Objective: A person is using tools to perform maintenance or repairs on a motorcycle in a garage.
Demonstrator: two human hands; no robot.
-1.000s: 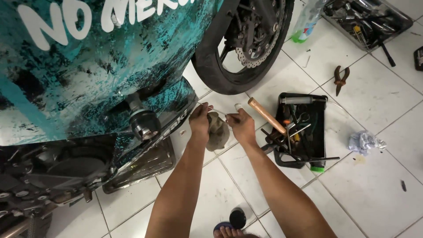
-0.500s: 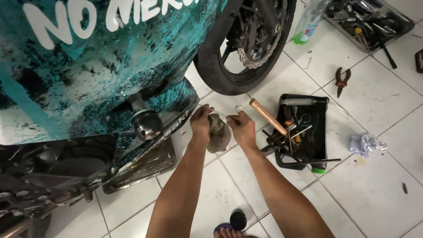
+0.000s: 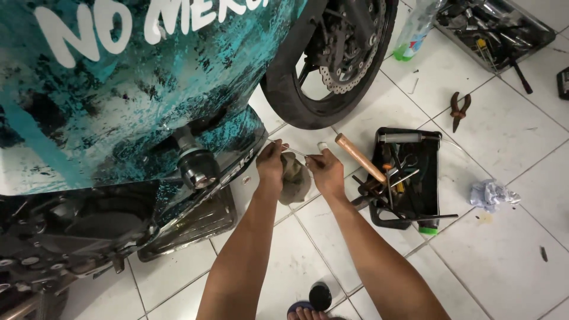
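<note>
White tiles (image 3: 521, 136); left hand (image 3: 270, 163) and right hand (image 3: 326, 172) pinch a thin wire (image 3: 294, 150).

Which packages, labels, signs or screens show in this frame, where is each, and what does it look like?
Lettered panel: motorcycle side, upper left; teal and black with large white letters.
Plastic bottle: on the floor at top, right of the front wheel; clear, pale label, green base.
No screens or signs.
The hands, left hand and right hand, hold a rag and a thin rod, neither labelled.
</note>
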